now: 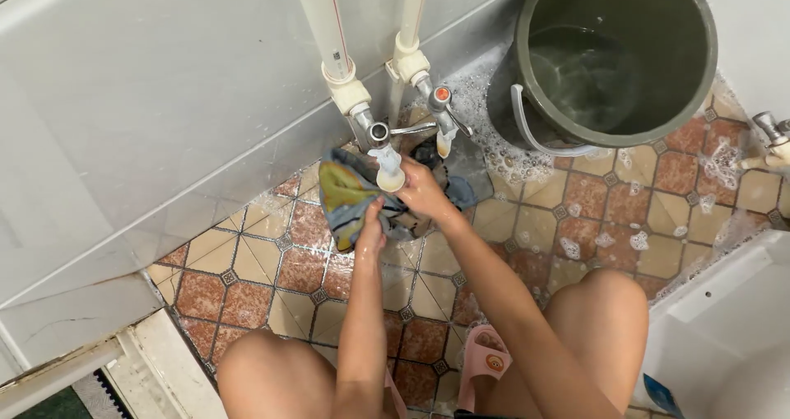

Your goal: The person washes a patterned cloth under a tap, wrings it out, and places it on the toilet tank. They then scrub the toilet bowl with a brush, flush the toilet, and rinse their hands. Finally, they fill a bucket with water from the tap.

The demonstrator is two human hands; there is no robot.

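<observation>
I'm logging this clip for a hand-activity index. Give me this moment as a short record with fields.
setting: tiled floor beside a white wall, wet and soapy
posture: person squatting, pink slipper on one foot
left hand: grips a multicoloured cloth
right hand: on the same cloth, under the taps
taps: two low metal taps on white pipes
bucket: dark green bucket holding water, at the right
foam: suds around the bucket base
</observation>
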